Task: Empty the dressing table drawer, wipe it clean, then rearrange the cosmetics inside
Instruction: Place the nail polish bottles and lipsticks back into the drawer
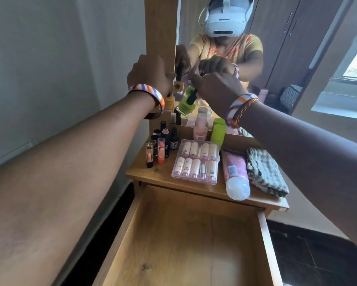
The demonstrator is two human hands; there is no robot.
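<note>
The wooden drawer (185, 240) is pulled out below the dressing table top (152, 172), and its bare wood bottom shows. My left hand (150, 76) is raised by the mirror frame, closed on the cap of a small orange nail polish bottle (170, 102). Close beside it, my right hand (218, 89) grips the black cap of a green nail polish bottle (185, 105). Both bottles hang above the back of the table top. A folded checked cloth (264, 172) lies on the right side of the top.
On the top stand a cluster of lipsticks and small dark bottles (160, 145), a clear case of small pink bottles (197, 159), a pink tube (235, 172) lying flat, a pink bottle (200, 129) and a green container (218, 133). The mirror (276, 58) rises behind; a wall is on the left.
</note>
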